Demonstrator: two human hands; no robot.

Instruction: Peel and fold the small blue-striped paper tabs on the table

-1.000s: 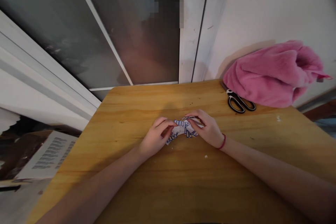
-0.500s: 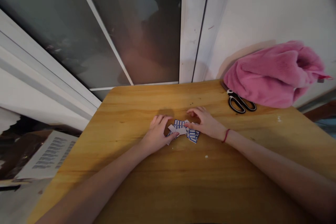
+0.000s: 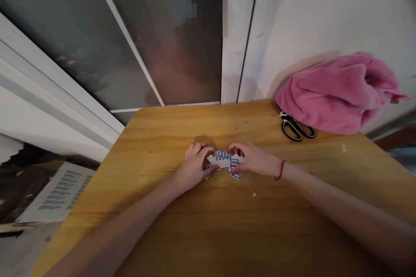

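Small white paper labels (image 3: 223, 163) printed with blue-bordered boxes lie in an overlapping pile on the wooden table, a few of them blank side up. My left hand (image 3: 193, 165) is curled round the left end of the pile, its thumb on the near edge and fingers at the far side. At the right end, my right hand (image 3: 251, 159) closes thumb and fingers round other labels of the pile. A red string bracelet (image 3: 280, 170) circles my right wrist. The palms and some fingertips are hidden.
Black-handled scissors (image 3: 294, 129) lie at the back right, partly under a fluffy pink cloth item (image 3: 334, 93) against the wall. Tiny white scraps (image 3: 254, 194) dot the wooden table (image 3: 201, 233). Left of the table, a cardboard box (image 3: 60, 190) stands low. Glass door panels (image 3: 130, 52) rise behind.
My right hand has moved slightly left and its fingers have closed round the labels at the right end, which have shifted inward. My left hand stays almost in place.
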